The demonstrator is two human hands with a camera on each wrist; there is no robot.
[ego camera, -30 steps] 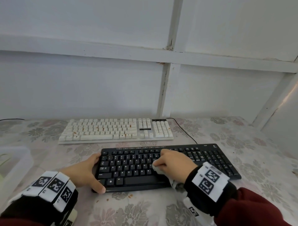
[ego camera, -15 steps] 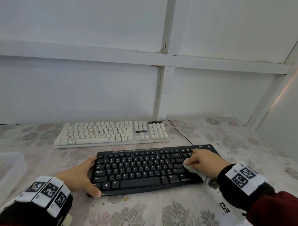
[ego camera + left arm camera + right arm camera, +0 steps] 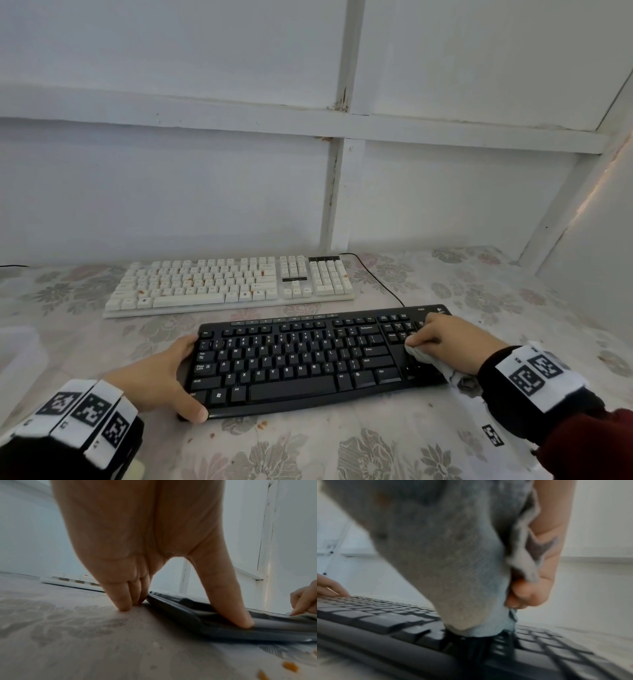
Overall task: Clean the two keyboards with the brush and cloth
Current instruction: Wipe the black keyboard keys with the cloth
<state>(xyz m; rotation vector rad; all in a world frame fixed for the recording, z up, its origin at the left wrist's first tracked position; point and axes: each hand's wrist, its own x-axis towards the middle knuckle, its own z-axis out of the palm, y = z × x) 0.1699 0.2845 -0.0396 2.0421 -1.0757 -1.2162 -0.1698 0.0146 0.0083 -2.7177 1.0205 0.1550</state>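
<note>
A black keyboard (image 3: 301, 359) lies near me on the flowered tablecloth. Behind it lies a white keyboard (image 3: 226, 284) with orange stains on some keys. My right hand (image 3: 445, 342) grips a bunched white cloth (image 3: 419, 354) and presses it onto the black keyboard's right end, near the number pad. The right wrist view shows the cloth (image 3: 453, 574) touching the keys, with fingers (image 3: 522, 596) curled round it. My left hand (image 3: 157, 380) steadies the black keyboard's left end: the thumb (image 3: 228, 601) lies on its front edge (image 3: 257, 628), the fingers against its side. No brush is in view.
The white keyboard's black cable (image 3: 380, 277) runs behind the black keyboard's right end. Orange crumbs (image 3: 262, 425) lie on the cloth in front of the black keyboard. A pale plastic container (image 3: 17, 349) stands at the left edge. White panelled walls close the back and right.
My right hand has slid the cloth rightwards along the black keyboard, from its middle to the number pad end. The left hand has kept its hold on the left end.
</note>
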